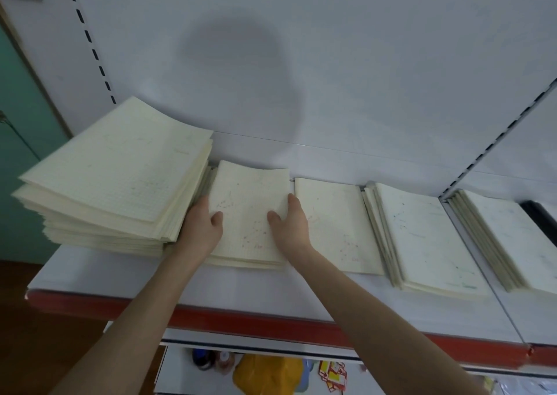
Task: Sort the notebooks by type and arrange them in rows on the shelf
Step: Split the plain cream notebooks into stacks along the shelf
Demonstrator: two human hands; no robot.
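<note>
My left hand and right hand clasp the red-marked pile at twelve o'clock on the shelf, fingers curled round its edges. Three more piles lie toward three o'clock. The tall stack at nine o'clock looks unsorted to me.

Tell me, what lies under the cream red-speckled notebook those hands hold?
A thin stack of cream notebooks, only its front edges showing, resting on the white shelf. Their covers are hidden by the cream red-speckled notebook, the left hand and the right hand.
</note>
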